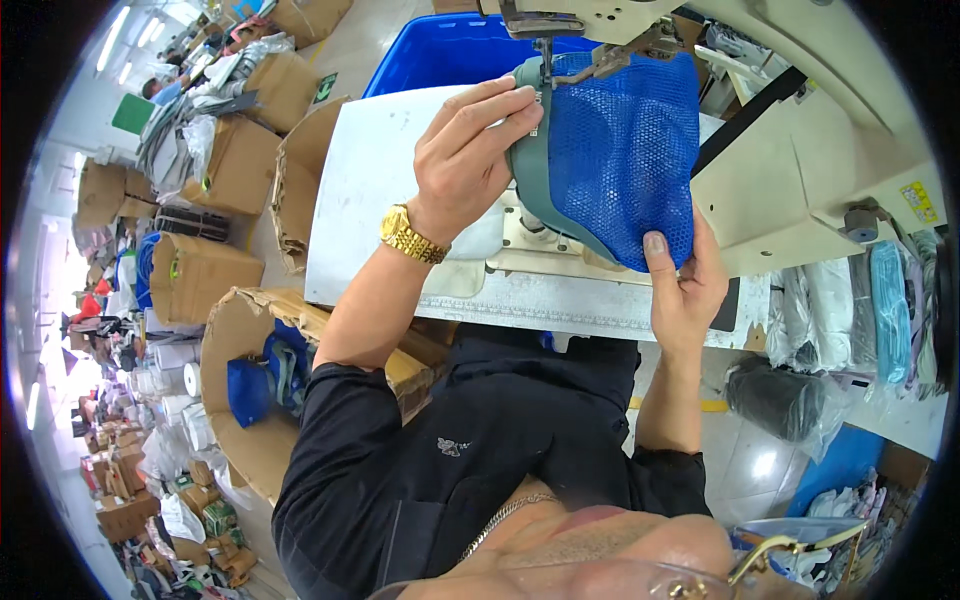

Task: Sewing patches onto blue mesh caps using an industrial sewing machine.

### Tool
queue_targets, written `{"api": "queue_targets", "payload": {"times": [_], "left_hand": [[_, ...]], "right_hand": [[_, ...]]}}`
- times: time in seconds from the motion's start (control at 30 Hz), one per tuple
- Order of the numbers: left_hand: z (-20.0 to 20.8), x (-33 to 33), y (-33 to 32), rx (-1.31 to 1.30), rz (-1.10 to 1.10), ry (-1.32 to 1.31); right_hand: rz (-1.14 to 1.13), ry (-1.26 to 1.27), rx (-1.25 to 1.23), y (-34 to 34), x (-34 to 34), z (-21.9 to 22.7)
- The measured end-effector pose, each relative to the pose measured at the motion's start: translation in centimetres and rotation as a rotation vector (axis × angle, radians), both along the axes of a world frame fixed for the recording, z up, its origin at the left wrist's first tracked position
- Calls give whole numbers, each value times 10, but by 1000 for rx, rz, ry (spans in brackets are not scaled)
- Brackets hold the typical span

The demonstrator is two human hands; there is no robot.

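Note:
A blue mesh piece point(622, 150) with a grey-green band point(533, 172) along its left and lower edge sits at the sewing machine's needle and presser foot point(545, 65). My left hand point(468, 150), with a gold watch on its wrist, grips the band, fingers together on top just left of the needle; its thumb is hidden. At the lower right corner of the mesh, my right hand point(685, 280) pinches it, thumb on top and fingers behind. The mesh bulges up between the two hands and covers part of the machine bed point(560, 259).
A blue plastic bin point(400, 62) stands behind the white table point(362, 165). Left of me, an open cardboard box point(232, 345) holds blue pieces point(250, 390). The machine's arm point(770, 190) rises at the right, and plastic-wrapped bundles point(830, 310) lie beyond it.

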State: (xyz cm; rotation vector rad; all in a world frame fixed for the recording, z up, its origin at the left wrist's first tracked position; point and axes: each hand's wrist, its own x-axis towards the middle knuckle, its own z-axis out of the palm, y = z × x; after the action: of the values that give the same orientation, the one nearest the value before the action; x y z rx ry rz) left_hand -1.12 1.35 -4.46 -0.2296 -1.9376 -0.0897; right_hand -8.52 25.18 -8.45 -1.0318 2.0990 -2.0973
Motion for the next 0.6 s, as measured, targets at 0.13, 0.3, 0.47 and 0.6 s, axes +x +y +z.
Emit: {"api": "queue_targets", "payload": {"times": [0.13, 0.3, 0.47, 0.6], "left_hand": [[-1, 0, -2, -2, -22, -11], [0, -1, -2, -8, -38, -11], [2, -5, -1, 11, -22, -5], [0, -5, 0, 16, -15, -7]], "right_hand": [[5, -11, -17, -2, -2, 2], [-2, 4, -4, -3, -7, 6], [-14, 42, 2, -7, -11, 10], [-7, 91, -21, -10, -12, 13]]}}
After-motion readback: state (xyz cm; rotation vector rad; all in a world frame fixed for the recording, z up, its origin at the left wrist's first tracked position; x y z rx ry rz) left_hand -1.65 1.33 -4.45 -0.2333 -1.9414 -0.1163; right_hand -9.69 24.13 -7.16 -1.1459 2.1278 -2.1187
